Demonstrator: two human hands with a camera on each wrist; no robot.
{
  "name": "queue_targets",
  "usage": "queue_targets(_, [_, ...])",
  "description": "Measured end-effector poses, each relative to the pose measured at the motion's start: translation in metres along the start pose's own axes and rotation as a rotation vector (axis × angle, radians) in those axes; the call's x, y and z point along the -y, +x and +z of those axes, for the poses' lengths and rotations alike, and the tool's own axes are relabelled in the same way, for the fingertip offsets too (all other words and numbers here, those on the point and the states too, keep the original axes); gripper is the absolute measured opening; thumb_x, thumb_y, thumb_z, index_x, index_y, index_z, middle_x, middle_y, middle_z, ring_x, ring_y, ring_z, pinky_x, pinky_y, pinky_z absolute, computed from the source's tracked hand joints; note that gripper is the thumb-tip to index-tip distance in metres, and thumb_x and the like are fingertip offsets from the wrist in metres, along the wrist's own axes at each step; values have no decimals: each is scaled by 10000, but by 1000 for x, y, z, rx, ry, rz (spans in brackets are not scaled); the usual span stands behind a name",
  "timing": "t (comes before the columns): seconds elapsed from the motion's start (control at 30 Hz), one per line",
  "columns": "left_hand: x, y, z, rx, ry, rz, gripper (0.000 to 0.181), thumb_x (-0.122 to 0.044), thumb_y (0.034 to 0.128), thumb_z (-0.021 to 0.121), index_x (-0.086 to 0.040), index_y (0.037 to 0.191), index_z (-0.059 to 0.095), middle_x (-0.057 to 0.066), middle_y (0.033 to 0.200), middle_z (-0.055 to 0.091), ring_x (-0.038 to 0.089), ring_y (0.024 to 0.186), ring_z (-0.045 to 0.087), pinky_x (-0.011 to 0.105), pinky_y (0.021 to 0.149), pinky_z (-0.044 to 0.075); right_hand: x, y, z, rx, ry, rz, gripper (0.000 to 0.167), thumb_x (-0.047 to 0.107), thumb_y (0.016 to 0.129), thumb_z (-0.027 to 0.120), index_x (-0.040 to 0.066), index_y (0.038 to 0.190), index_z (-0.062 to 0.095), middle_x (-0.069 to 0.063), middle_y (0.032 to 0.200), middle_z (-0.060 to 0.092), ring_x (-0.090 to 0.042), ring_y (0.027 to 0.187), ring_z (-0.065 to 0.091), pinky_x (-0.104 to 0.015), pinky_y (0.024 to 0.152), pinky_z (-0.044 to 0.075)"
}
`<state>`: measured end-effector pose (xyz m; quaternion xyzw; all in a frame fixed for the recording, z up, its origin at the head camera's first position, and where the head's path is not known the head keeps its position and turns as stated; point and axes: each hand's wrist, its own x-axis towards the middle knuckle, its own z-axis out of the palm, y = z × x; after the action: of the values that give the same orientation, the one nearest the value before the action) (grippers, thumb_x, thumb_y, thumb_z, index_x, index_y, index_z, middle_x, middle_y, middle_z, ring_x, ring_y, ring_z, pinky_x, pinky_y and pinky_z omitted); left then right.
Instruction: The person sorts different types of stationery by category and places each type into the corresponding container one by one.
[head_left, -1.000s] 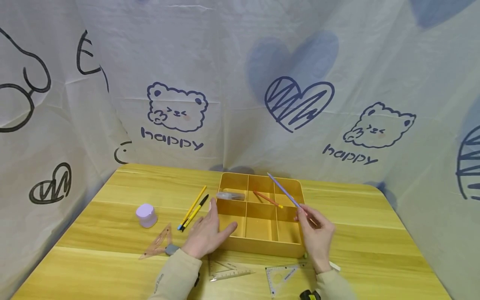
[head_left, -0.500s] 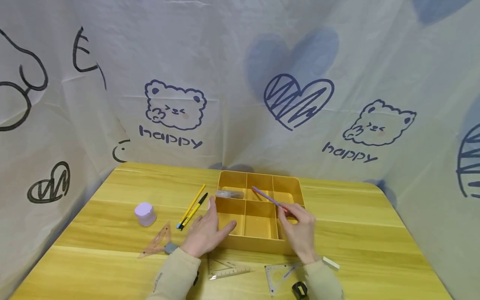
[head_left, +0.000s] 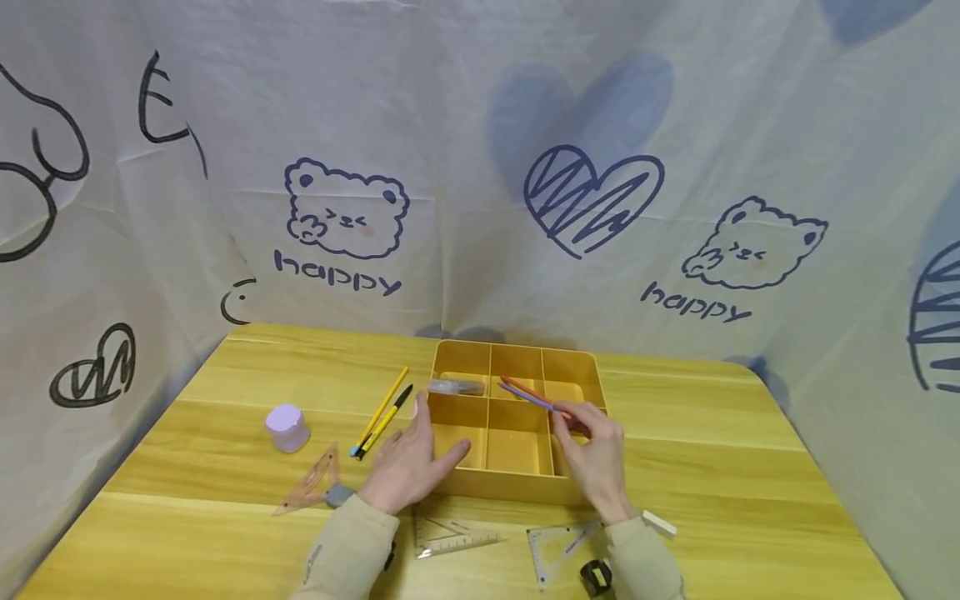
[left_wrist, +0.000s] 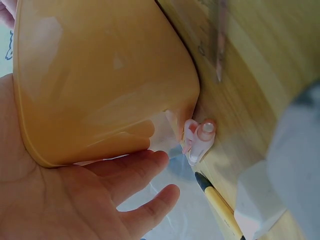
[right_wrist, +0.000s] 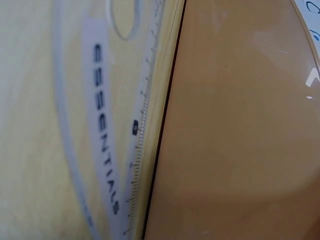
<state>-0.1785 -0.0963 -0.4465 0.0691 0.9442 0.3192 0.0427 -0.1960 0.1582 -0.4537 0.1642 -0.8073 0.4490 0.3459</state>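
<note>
A yellow-orange divided box (head_left: pixel 510 485) sits on the table between both hands. My right hand (head_left: pixel 596 454) pinches a purple pencil (head_left: pixel 525 395) by its near end, slanting over the back middle compartment. Close along it lies an orange pencil (head_left: pixel 520 384), its near end hidden at my fingertips; I cannot tell whether they touch it. My left hand (head_left: pixel 405 467) rests against the box's left side with fingers extended; in the left wrist view, the palm meets the box wall (left_wrist: pixel 105 75). A clear tube-like piece (head_left: pixel 456 387) lies at the back left compartment.
Left of the box are a yellow pencil (head_left: pixel 386 404), a yellow-black pen (head_left: pixel 386 423), a lilac round container (head_left: pixel 287 427) and an orange set square (head_left: pixel 315 483). In front lie clear set squares (head_left: pixel 457 542), a black roll-like object (head_left: pixel 596 577) and a white stick (head_left: pixel 659 522).
My right hand has moved left with the purple pencil, lowering its far end from the back right compartment to beside the orange pencil. My left hand has stayed at the box's side.
</note>
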Motion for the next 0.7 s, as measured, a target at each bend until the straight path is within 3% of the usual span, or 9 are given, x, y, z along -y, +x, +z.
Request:
queue_targets(0.5, [-1, -2, -1, 6, -10, -12, 1036, -552, 987, 534, 44, 1582, -68, 254, 1629, 228, 451, 1397, 457, 574, 1226, 257, 2, 0, -1, 47, -1, 31, 138, -93, 835, 731, -53, 965, 754, -85, 786, 707, -46, 723, 643, -97, 685, 549])
queue_targets(0.7, [-1, -2, -1, 11, -14, -10, 1037, -557, 985, 533, 35, 1585, -70, 253, 1627, 240, 447, 1390, 469, 578, 1222, 264, 0, 0, 0, -25, 15, 24, 110, -44, 869, 720, -68, 972, 748, -76, 704, 662, 27, 642, 533, -101, 574, 481])
